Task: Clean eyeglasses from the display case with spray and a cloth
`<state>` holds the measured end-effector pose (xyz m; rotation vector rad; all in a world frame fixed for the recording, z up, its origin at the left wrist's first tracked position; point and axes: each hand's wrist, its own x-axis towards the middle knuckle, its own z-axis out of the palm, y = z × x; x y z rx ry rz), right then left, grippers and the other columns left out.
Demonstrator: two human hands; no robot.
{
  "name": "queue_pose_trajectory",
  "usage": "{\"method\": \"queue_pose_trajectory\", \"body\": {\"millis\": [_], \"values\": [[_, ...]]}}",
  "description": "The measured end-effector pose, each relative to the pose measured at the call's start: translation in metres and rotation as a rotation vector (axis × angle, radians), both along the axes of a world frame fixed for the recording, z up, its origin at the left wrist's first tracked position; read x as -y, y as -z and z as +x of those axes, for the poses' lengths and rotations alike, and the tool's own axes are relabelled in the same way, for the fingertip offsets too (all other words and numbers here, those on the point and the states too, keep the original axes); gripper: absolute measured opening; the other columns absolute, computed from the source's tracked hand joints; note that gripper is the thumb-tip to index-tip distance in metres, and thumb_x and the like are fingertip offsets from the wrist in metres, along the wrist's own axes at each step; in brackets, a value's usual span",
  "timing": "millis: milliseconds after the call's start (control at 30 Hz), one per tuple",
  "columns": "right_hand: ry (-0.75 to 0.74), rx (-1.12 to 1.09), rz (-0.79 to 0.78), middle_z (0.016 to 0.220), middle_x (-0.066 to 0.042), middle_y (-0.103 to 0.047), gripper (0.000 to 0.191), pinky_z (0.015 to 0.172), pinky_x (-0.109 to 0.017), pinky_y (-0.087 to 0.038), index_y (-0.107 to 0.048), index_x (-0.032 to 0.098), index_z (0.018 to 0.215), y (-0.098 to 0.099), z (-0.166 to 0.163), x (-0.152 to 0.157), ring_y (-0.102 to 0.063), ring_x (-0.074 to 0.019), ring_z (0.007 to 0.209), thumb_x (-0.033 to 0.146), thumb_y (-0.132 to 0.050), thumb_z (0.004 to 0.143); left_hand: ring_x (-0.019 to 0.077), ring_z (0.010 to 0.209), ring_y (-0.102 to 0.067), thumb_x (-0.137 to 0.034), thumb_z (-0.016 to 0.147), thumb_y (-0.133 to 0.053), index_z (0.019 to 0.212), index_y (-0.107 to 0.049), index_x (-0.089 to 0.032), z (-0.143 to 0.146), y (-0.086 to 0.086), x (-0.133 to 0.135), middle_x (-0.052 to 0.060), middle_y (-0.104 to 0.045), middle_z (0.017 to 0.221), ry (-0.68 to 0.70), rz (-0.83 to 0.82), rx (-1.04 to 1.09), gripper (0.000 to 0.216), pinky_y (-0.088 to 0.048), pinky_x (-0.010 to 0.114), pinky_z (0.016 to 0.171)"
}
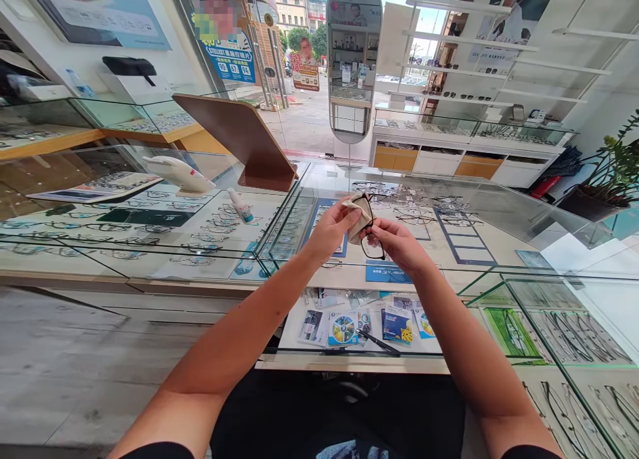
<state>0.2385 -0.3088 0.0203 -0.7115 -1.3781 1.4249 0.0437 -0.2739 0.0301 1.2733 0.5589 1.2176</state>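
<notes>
Above the glass counter, my left hand (333, 227) is closed on a beige cleaning cloth (358, 214), which is folded over the upper lens of a pair of black-framed eyeglasses (373, 247). The frame is turned on its side, with its other lens hanging bare below the cloth. My right hand (398, 243) pinches the eyeglasses near the bridge with thumb and fingers. Part of the upper lens is hidden behind the cloth and the left fingers. Exactly how the right fingertips meet the frame is too small to make out.
Glass display counters (319, 173) with rows of eyeglasses surround me. A tilted brown tabletop mirror or stand (239, 136), a white hand-shaped display (177, 174) and a small bottle (240, 206) stand on the left counter. Leaflets (398, 322) and a pen (378, 342) lie nearest my body.
</notes>
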Motion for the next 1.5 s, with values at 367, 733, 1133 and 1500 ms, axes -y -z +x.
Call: {"method": "queue_pose_trajectory", "body": {"millis": [367, 733, 1133, 1500], "values": [[-0.001, 0.005, 0.051, 0.097, -0.004, -0.079, 0.044, 0.085, -0.035, -0.046, -0.084, 0.025, 0.092, 0.003, -0.001, -0.002, -0.056, -0.0188, 0.084, 0.067, -0.095, 0.084, 0.0117, 0.069, -0.064, -0.052, 0.060, -0.115, 0.096, -0.085, -0.014, 0.002, 0.001, -0.001, 0.007, -0.082, 0.091, 0.088, -0.073, 0.015, 0.060, -0.050, 0.025, 0.064], [-0.020, -0.012, 0.002, 0.098, -0.006, -0.080, 0.052, 0.083, -0.036, -0.048, -0.086, 0.024, 0.094, 0.010, -0.011, -0.005, -0.059, -0.0205, 0.087, 0.072, -0.096, 0.079, 0.0076, 0.051, -0.052, -0.059, 0.056, -0.114, 0.080, -0.081, -0.013, 0.012, 0.001, 0.005, 0.004, -0.075, 0.070, -0.040, -0.044, 0.063, 0.061, -0.042, 0.023, 0.048], [-0.015, 0.017, 0.028, 0.096, -0.005, -0.080, 0.049, 0.081, -0.035, -0.046, -0.083, 0.024, 0.093, 0.007, -0.008, -0.002, -0.053, -0.0185, 0.080, 0.071, -0.094, 0.083, 0.0090, 0.053, -0.059, -0.044, 0.052, -0.117, 0.089, -0.074, -0.016, 0.007, -0.011, 0.009, -0.002, -0.072, 0.073, -0.021, -0.025, 0.024, 0.063, -0.045, 0.023, 0.048], [0.020, 0.008, 0.003, 0.090, -0.004, -0.079, 0.051, 0.082, -0.035, -0.047, -0.074, 0.024, 0.083, 0.010, -0.014, -0.002, -0.055, -0.0186, 0.080, 0.071, -0.095, 0.081, 0.0117, 0.054, -0.059, -0.081, 0.069, -0.100, 0.079, -0.069, -0.018, 0.010, 0.001, 0.001, 0.000, -0.070, 0.068, -0.117, -0.050, 0.065, 0.071, -0.048, 0.026, 0.051]]}}
